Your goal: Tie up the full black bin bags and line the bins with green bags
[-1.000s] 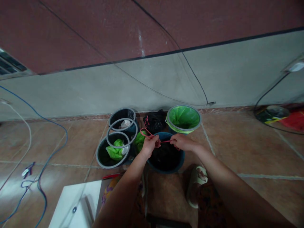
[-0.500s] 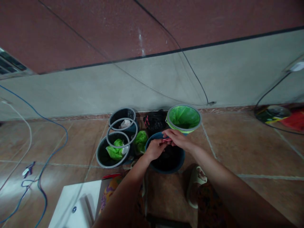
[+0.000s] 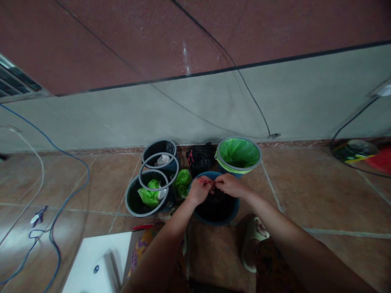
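Note:
My left hand [image 3: 200, 193] and my right hand [image 3: 229, 185] meet above the far side of a blue trash bin [image 3: 236, 209]. Both are closed in a pinch on a thin red drawstring [image 3: 203, 182], which runs across the left fingers towards the right fingertips. Dark material that looks like a black bag [image 3: 216, 206] fills the bin below; its details are lost in shadow. Behind my hands a tied black garbage bag [image 3: 201, 158] with a red drawstring rests by the wall. A bin with a green liner [image 3: 239, 152] stands behind my right hand.
Left are two dark bins [image 3: 134, 209] [image 3: 149, 148], a loose grey rim ring [image 3: 141, 173] lying across them, and a green bag [image 3: 182, 181] beside. A white box [image 3: 88, 260], blue cable [image 3: 87, 175] and slippered foot [image 3: 255, 238] are nearby. Dark cables [image 3: 249, 87] hang on the wall.
My right hand has come down from above the left one, and the two now pinch fingertip to fingertip. The red strip has shifted left over the left fingers. The view has tilted slightly.

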`<state>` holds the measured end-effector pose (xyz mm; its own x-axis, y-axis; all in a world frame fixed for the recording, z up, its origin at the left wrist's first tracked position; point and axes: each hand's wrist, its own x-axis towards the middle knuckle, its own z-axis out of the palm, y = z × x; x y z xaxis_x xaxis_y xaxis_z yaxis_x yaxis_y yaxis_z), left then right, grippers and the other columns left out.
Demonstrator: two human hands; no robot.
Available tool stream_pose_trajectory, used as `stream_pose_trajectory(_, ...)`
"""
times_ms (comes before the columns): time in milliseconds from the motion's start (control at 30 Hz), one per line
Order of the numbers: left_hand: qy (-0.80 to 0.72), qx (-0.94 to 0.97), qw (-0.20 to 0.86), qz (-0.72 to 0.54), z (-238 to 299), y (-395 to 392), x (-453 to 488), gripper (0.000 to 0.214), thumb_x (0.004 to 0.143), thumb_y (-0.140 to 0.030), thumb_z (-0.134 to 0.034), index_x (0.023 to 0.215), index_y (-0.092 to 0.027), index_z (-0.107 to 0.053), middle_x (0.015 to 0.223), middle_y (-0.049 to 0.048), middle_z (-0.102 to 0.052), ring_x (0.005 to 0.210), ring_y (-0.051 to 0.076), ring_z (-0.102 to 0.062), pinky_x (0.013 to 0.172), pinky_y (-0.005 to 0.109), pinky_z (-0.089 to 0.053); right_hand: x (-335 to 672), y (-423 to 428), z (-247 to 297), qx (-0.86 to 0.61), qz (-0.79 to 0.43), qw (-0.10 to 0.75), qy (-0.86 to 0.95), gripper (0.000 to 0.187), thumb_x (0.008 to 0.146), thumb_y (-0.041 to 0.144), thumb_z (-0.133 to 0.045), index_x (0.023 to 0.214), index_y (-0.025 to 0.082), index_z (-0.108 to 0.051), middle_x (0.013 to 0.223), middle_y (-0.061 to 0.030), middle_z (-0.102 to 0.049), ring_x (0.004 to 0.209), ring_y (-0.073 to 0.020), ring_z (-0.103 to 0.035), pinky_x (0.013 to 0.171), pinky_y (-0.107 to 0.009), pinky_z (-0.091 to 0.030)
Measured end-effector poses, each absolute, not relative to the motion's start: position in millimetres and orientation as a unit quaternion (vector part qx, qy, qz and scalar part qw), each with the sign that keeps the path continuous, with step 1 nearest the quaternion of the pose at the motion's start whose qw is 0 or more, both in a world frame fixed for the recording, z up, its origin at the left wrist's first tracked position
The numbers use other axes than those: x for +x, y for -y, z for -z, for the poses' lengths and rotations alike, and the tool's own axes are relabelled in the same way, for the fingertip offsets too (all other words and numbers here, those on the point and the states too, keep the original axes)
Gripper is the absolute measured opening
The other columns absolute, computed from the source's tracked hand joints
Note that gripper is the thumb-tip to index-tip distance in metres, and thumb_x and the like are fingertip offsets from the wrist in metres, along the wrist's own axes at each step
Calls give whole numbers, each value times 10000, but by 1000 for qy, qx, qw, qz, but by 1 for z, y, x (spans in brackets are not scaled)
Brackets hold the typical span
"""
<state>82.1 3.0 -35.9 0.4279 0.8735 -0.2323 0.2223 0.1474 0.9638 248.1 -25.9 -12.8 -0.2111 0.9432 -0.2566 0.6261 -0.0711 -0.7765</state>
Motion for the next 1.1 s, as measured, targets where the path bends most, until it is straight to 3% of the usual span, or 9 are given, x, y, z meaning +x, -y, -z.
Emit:
stream_pose_trajectory(167, -490, 469, 666, -311, 35, -5, 82, 52, 631, -130, -678, 611, -156, -637, 572, -18, -650, 519, 121, -625, 584, 261, -528, 248, 27, 6, -626, -377, 196, 654, 234, 825, 276, -574, 774, 173, -779, 705, -32, -710, 644, -145, -595, 624, -250, -377)
stream_pose_trajectory(333, -493, 480, 655, -314, 34, -7, 77, 88, 541, -137, -750, 583, -151, -674, 606, 0, -681, 584, 125, -616, 627, 259, -498, 250, 28, 11, -606, -401, 186, 661, 219, 807, 304, -620, 786, 175, -795, 655, -12, -697, 604, -137, -579, 613, -251, -369)
stream_pose_trajectory(533, -474, 588, 574, -317, 37, -10, 78, 106, 593, -65, -641, 608, -169, -654, 611, -31, -646, 594, 104, -576, 618, 229, -450, 252, 27, 12, -629, -370, 149, 667, 201, 812, 268, -616, 812, 170, -792, 720, -32, -724, 662, -156, -605, 629, -263, -367)
stream_pose_trajectory(767, -455, 650, 503, -343, 31, -8, 79, 202, 651, -22, -516, 675, -177, -643, 642, -44, -620, 626, 101, -571, 650, 221, -463, 247, 26, 10, -610, -359, 209, 675, 266, 860, 189, -512, 941, 171, -764, 902, -57, -751, 809, -181, -653, 742, -269, -427)
stream_pose_trajectory(967, -448, 635, 488, -397, 41, -4, 84, 139, 733, -93, -557, 761, -175, -665, 756, -1, -672, 732, 134, -630, 732, 261, -509, 242, 26, 15, -599, -424, 244, 634, 273, 907, 231, -451, 866, 147, -707, 632, 0, -619, 535, -129, -561, 583, -242, -406)
stream_pose_trajectory(1100, -476, 619, 485, -393, 42, -1, 86, 49, 753, -161, -622, 770, -178, -665, 729, -1, -668, 705, 133, -633, 701, 249, -502, 243, 26, 18, -584, -465, 284, 602, 286, 906, 291, -456, 790, 153, -678, 594, 22, -572, 477, -110, -521, 513, -227, -373)
